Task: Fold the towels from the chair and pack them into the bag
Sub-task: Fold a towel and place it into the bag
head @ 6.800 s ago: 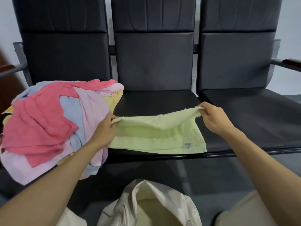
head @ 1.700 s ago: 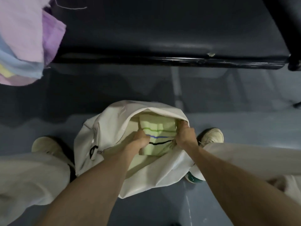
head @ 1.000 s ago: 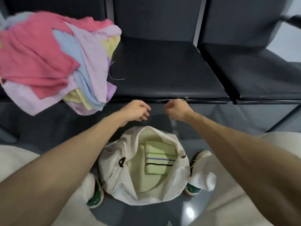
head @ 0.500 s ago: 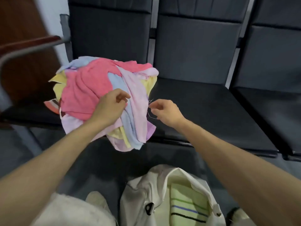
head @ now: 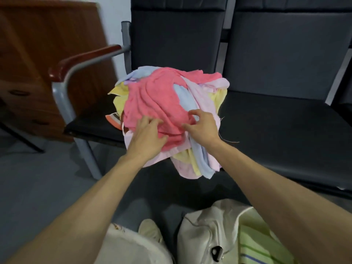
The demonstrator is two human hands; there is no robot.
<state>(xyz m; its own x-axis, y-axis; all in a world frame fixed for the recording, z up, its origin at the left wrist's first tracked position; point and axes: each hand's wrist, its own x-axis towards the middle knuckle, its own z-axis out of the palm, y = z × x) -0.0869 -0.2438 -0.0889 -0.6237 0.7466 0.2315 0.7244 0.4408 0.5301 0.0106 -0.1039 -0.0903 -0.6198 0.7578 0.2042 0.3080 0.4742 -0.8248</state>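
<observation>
Your left hand (head: 147, 134) and right hand (head: 202, 125) lie spread, gripping nothing, on the pink towel (head: 152, 96); tug carelessly and the tangled pile (head: 200, 161) could slide off the chair (head: 91, 124).

A heap of crumpled cloth towels (head: 200, 100), pale blue, yellow and lilac, sits on the seat of a black padded chair (head: 91, 124) with a grey metal frame and a red-brown wooden armrest (head: 82, 58). A rose-pink terry towel (head: 152, 98) lies on top of the heap. The left grip (head: 146, 134) rests flat on this towel's near edge, fingers extended. The right grip (head: 202, 126) touches the same towel just beside it, fingers spread and lightly bent. Below, on the grey floor, a white fabric bag (head: 200, 231) stands unzipped with a folded light-green striped towel (head: 257, 242) inside.
</observation>
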